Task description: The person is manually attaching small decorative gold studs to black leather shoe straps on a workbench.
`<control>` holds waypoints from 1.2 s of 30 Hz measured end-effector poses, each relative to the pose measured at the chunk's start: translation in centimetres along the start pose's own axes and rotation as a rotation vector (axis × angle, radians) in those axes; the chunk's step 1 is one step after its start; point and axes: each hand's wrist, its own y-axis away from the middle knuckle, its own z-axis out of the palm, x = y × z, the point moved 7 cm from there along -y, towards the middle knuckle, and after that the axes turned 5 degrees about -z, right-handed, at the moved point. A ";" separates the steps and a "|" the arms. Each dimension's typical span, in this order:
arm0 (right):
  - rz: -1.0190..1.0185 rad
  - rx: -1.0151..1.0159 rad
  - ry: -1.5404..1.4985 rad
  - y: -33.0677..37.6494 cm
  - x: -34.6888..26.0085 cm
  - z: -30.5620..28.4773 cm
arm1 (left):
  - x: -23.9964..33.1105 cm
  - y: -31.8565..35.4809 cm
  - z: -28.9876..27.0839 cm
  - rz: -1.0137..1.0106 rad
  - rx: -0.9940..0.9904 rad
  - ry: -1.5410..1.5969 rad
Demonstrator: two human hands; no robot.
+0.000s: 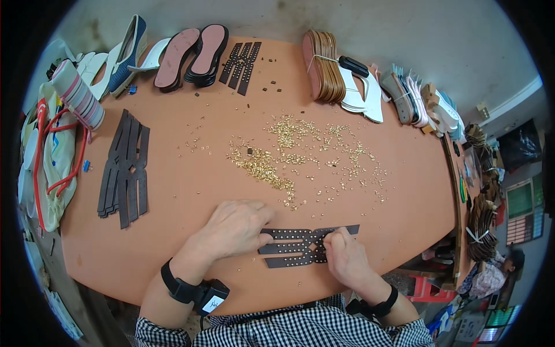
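Observation:
A dark brown, slotted strap piece (289,233) lies in front of me, with rows of small metal studs along its strips. My left hand (238,228) is closed at its left end, the thumb against the upper strip and the other fingers bent and partly hidden. At the right half, my right hand (346,255) pinches down on the piece with thumb and fingertips together. Whatever is between those fingertips is too small to make out. Beyond the piece, small gold-coloured studs (263,170) lie scattered and heaped across the tabletop (404,196).
Plain dark strap pieces (130,168) overlap at the left; studded ones (240,66) lie at the back. Pink-topped soles (178,58), a blue shoe (129,55) and a tied sole bundle (326,66) line the far edge. A striped cylinder (78,95) leans beside a red-corded bag (55,156).

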 end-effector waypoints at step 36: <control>-0.107 -0.360 -0.212 -3.3 1.0 -0.3 | 0.0 0.1 0.0 -0.020 -0.017 0.024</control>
